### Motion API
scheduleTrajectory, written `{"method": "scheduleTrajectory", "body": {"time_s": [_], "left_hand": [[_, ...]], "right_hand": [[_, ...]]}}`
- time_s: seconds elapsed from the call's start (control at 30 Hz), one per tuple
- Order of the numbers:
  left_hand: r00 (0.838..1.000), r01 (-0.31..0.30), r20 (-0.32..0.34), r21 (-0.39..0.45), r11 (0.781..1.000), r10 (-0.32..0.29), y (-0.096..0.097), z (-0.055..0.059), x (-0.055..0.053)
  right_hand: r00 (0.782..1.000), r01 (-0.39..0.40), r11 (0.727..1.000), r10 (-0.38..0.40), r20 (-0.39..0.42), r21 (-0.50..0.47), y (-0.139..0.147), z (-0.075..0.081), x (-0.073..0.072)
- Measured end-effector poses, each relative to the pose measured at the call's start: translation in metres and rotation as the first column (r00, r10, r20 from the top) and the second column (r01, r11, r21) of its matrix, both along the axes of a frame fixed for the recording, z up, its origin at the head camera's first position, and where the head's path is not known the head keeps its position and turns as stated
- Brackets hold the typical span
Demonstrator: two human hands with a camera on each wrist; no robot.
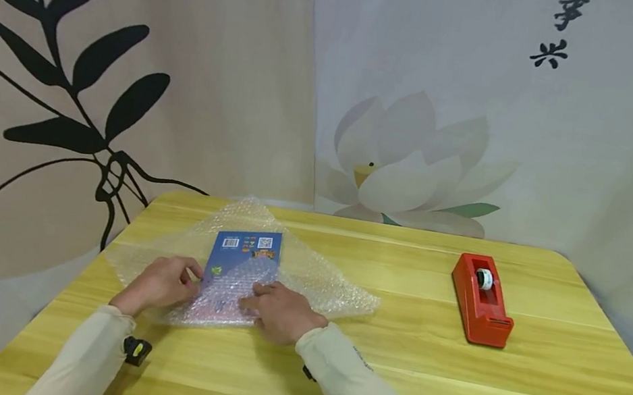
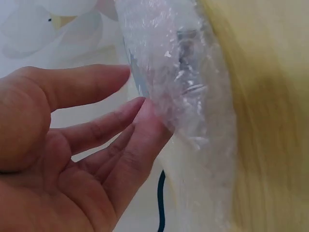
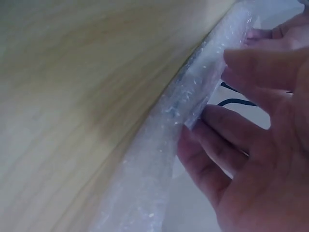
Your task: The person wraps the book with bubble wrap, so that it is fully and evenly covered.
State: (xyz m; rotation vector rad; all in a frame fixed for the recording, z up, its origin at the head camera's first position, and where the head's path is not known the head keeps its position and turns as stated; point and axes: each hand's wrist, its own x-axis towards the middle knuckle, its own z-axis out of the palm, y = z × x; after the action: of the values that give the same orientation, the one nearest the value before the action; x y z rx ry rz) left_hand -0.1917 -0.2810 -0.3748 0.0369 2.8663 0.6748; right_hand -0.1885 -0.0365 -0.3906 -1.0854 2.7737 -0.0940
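A blue book with a barcode and a QR code lies on a sheet of bubble wrap. One flap of the wrap is folded over the book's near half. My left hand is at the book's left side; in the left wrist view its fingertips touch the wrapped edge, with the thumb apart from them. On the right, my right hand rests on the folded flap. Its fingers touch the wrap along the book's edge in the right wrist view, loosely bent, and the thumb lies against the wrap.
A red tape dispenser holding a small roll of tape stands on the right side of the yellow wooden table. Behind the table hangs a pale curtain printed with dark leaves and a lotus.
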Motion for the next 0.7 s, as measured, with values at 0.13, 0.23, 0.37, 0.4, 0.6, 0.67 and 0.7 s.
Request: {"method": "scheduleTrajectory", "body": {"time_s": [0.13, 0.23, 0.37, 0.4, 0.6, 0.67, 0.7], "left_hand": [[0.996, -0.025, -0.09, 0.036, 0.999, 0.028, -0.001, -0.004, -0.009], [0.983, -0.037, -0.174, 0.086, 0.996, 0.051, -0.004, -0.007, -0.019], [0.979, -0.04, -0.195, 0.136, 0.99, 0.066, -0.006, -0.006, -0.031], [0.981, -0.044, -0.182, 0.148, 0.988, 0.071, -0.005, -0.005, -0.034], [0.992, -0.067, -0.092, 0.208, 0.976, 0.087, 0.003, 0.003, -0.052], [0.992, -0.072, -0.08, 0.23, 0.97, 0.093, 0.007, 0.003, -0.057], [0.992, -0.072, -0.079, 0.239, 0.968, 0.094, 0.01, 0.002, -0.06]], "right_hand": [[1.0, 0.028, 1.0, -0.028, 0.009, 0.003, -0.001, 0.0, 0.001], [0.999, 0.041, 0.999, -0.041, 0.016, 0.004, -0.002, 0.0, 0.002], [0.999, 0.042, 0.999, -0.041, 0.017, -0.006, -0.002, -0.001, 0.002], [0.999, 0.04, 0.999, -0.04, 0.016, -0.006, -0.002, -0.001, 0.002], [0.999, 0.024, 1.0, -0.025, -0.035, -0.017, -0.003, -0.002, 0.0], [0.998, 0.024, 1.0, -0.025, -0.051, -0.018, -0.003, -0.002, -0.001], [0.998, 0.026, 1.0, -0.027, -0.056, -0.017, -0.004, -0.002, -0.002]]}}
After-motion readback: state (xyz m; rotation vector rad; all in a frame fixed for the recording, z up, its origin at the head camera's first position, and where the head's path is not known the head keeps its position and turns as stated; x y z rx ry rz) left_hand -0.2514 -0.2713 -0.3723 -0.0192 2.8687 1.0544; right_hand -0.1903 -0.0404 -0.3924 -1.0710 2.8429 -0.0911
